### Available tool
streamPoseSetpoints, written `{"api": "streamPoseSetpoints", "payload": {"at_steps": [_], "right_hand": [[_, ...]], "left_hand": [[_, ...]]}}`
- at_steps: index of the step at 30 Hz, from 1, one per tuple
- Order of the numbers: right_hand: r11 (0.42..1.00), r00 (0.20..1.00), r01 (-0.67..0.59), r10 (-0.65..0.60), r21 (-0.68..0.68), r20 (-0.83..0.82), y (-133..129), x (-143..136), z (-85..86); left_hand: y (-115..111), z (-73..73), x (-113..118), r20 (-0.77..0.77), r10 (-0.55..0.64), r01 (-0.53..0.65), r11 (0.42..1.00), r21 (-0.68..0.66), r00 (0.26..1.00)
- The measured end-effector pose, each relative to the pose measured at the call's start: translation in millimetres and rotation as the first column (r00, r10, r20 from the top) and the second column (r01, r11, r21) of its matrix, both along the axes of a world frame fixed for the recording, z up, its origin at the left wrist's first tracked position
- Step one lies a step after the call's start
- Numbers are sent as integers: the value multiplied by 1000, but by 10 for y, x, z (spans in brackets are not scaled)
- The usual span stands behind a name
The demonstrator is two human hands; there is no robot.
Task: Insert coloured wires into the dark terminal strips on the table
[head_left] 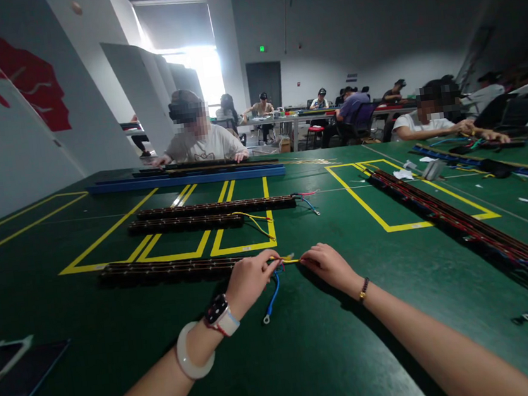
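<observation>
My left hand (252,277) pinches a yellow wire (291,260) near the right end of the nearest dark strip bundle (172,270). At the wire's other end, my right hand (325,263) has its fingers closed on it. A short stretch of yellow shows between the two hands. From beneath my left fingers a blue cable (273,297) with a ring terminal hangs down onto the green table (311,358). Farther back lie two more dark bundles (217,208), one with yellow leads (254,219), the other with red and blue ones.
A long bundle with red and blue wires (457,220) crosses the right side. Yellow tape (98,247) marks rectangles. A blue tray (185,179) lies at the far edge, where a person (205,142) sits. Another person works at the far right. A dark flat panel (23,384) is near left.
</observation>
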State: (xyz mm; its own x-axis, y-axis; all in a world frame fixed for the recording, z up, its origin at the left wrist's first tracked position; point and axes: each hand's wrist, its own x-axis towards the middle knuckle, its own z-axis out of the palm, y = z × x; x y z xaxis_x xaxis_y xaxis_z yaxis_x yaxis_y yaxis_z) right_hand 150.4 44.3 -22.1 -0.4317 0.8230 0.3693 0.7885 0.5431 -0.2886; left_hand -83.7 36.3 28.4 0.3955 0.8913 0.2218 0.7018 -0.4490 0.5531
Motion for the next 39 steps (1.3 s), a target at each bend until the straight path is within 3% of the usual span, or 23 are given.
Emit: {"api": "streamPoseSetpoints", "payload": {"at_steps": [4,9,16,21,24,26,29,32,35,39], "right_hand": [[1000,1000,3,-3,-6,9,10,2,-15],[1000,1000,12,-12,-14,-3,-2,-4,-11],[994,998,69,-68,-80,19,-42,-57,108],[994,996,52,-45,-93,75,-98,-156,170],[989,997,59,-51,-138,64,-113,-201,168],[982,997,77,-71,-170,41,-114,-218,165],[974,995,100,-100,-204,10,-115,-230,171],[971,994,104,-109,-217,-12,-128,-236,189],[971,993,107,-116,-213,-31,-144,-241,214],[975,989,123,-135,-185,-55,-150,-253,256]], "left_hand": [[-73,-81,54,-302,-44,97,982,164,952],[-93,-143,59,-460,-77,180,966,186,884],[-237,3,132,-478,100,-31,988,150,873],[-312,43,159,-417,98,-49,991,127,904],[-328,30,157,-414,79,-73,997,31,907],[-328,13,151,-362,79,-103,994,-48,929],[-306,-23,147,-165,70,-109,964,-243,984],[-268,-65,156,107,70,0,837,-547,992],[-242,-77,174,306,177,98,702,-705,936],[-240,-28,177,523,323,256,601,-757,789]]}}
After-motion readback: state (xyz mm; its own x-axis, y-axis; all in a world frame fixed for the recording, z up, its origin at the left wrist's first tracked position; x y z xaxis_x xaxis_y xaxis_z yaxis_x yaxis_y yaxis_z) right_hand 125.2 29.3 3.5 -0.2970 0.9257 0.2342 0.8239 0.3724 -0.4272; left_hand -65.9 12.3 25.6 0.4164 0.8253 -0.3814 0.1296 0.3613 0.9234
